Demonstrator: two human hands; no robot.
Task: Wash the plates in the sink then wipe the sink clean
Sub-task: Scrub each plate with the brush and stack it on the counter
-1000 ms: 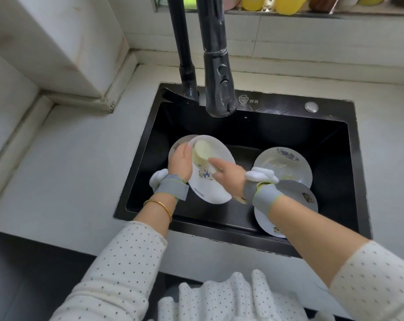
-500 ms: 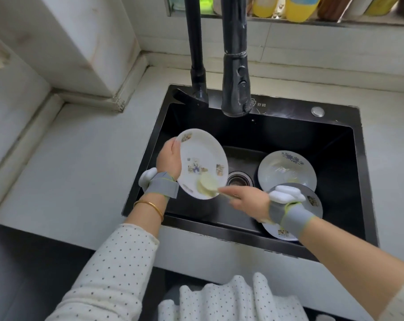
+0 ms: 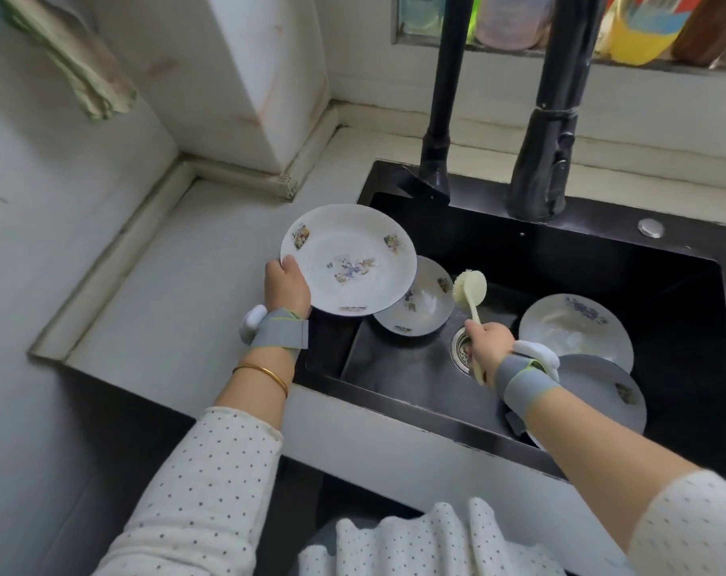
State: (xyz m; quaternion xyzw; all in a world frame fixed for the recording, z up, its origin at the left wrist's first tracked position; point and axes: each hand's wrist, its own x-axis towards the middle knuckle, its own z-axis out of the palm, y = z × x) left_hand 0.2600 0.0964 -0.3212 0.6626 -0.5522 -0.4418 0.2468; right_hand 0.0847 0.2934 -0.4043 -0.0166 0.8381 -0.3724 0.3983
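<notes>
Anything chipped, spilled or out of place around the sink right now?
Nothing looks spilled or broken. The trim corner left of the sink is chipped and stained. Otherwise normal: the left hand grips a plate, and the right hand grips the brush.

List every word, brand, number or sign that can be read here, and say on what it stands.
No text is readable.
Yellow bottle: label too blurred to read.
Pink bottle: also blurred.
Held plate, in the left hand: flower patterns only, no words.
Brush, in the right hand: no print visible.
Sink rim: no mark shows.
</notes>
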